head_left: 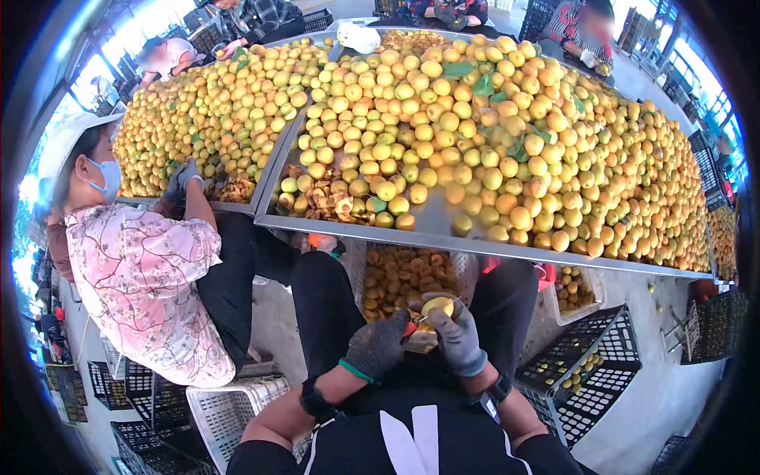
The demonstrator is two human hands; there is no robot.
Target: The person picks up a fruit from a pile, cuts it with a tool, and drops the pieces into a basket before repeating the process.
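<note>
My left hand, in a dark grey glove with a green cuff, is closed around a small red-handled tool. The tool's tip meets the apricot, and its exact kind is hard to make out. Pinched in my right hand, gloved in lighter grey, is a yellow apricot. Both hands meet above my lap, close to a white crate of split apricots between my knees. Whole apricots cover the metal table in front of me, with a patch of split pieces near its edge.
A co-worker in a floral shirt sits close at my left, gloved hands at the fruit. More people work across the table. Black crates stand at my right, one holding some fruit. A white crate is at my left.
</note>
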